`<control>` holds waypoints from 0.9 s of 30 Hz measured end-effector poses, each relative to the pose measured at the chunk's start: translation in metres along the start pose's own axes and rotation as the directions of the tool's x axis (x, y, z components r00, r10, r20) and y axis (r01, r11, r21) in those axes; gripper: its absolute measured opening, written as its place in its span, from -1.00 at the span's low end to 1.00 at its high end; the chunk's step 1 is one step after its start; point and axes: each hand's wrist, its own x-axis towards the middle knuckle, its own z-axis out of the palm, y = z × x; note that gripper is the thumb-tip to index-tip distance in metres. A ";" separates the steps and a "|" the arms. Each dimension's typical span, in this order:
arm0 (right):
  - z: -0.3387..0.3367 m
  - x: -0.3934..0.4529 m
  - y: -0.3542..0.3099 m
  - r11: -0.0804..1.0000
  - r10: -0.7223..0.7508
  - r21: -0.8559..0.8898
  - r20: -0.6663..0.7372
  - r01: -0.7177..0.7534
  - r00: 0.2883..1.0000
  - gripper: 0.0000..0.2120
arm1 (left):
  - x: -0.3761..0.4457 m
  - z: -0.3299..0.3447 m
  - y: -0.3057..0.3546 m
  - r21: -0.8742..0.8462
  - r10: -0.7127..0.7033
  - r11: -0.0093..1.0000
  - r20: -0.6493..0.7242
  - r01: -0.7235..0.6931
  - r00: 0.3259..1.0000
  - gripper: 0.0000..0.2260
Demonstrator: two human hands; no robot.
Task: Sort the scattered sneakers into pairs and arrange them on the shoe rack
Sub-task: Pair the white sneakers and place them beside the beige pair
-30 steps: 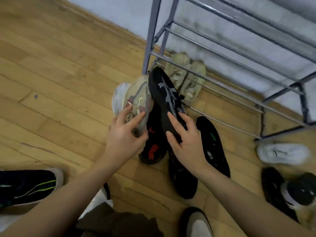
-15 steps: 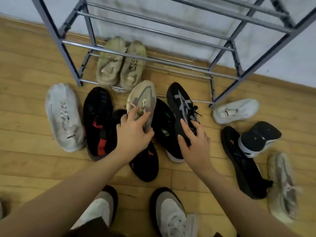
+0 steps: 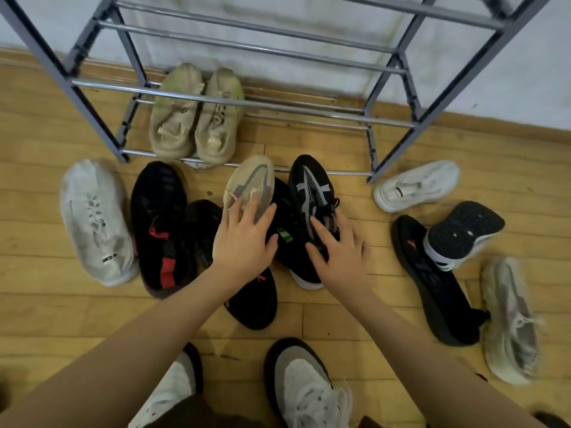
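Observation:
My left hand [image 3: 244, 242] lies with its fingers spread on the heel of a beige-and-grey sneaker [image 3: 251, 180]. That sneaker rests on the shoe pile with its toe toward the metal shoe rack [image 3: 234, 101]. My right hand [image 3: 340, 254] grips the collar of a black sneaker with grey stripes [image 3: 310, 186], thumb on its left side. A pale beige pair [image 3: 191, 125] stands on the rack's bottom shelf. What looks like the beige-and-grey mate [image 3: 509, 319] lies far right.
A white sneaker [image 3: 95, 223] lies at the left and another [image 3: 414, 186] by the rack's right leg. Black shoes lie sole-up [image 3: 159, 223] [image 3: 432, 279], with one tipped [image 3: 463, 233]. My own feet [image 3: 306, 384] are at the bottom. Wall behind the rack.
The view swung from the rack's left end to face it squarely. Both sneakers came down onto the pile. My left fingers have spread from a grip to lying flat.

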 end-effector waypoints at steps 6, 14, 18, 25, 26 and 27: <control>-0.034 0.007 0.028 0.982 0.140 0.156 -0.203 -0.109 0.969 -0.60 | 0.018 -0.009 0.049 -0.168 0.265 0.951 0.017 -0.259 0.964 -0.56; -0.052 0.003 0.116 0.874 0.473 0.243 -0.220 -0.421 0.853 -0.59 | 0.066 0.008 0.127 -0.104 0.472 0.880 0.073 -0.464 0.878 -0.63; -0.057 -0.007 0.157 0.845 0.533 0.223 -0.273 -0.486 0.801 -0.57 | 0.074 0.036 0.165 -0.105 0.546 0.838 0.111 -0.536 0.831 -0.59; -0.035 -0.017 0.207 0.699 0.707 0.350 -0.207 -0.624 0.676 -0.50 | 0.095 0.091 0.219 -0.129 0.592 0.806 0.184 -0.578 0.785 -0.47; -0.034 -0.017 0.213 0.692 0.711 0.359 -0.189 -0.626 0.678 -0.51 | 0.100 0.099 0.226 -0.133 0.592 0.806 0.192 -0.577 0.783 -0.44; -0.033 -0.017 0.219 0.702 0.700 0.347 -0.177 -0.622 0.692 -0.52 | 0.104 0.108 0.232 -0.131 0.591 0.807 0.198 -0.576 0.782 -0.41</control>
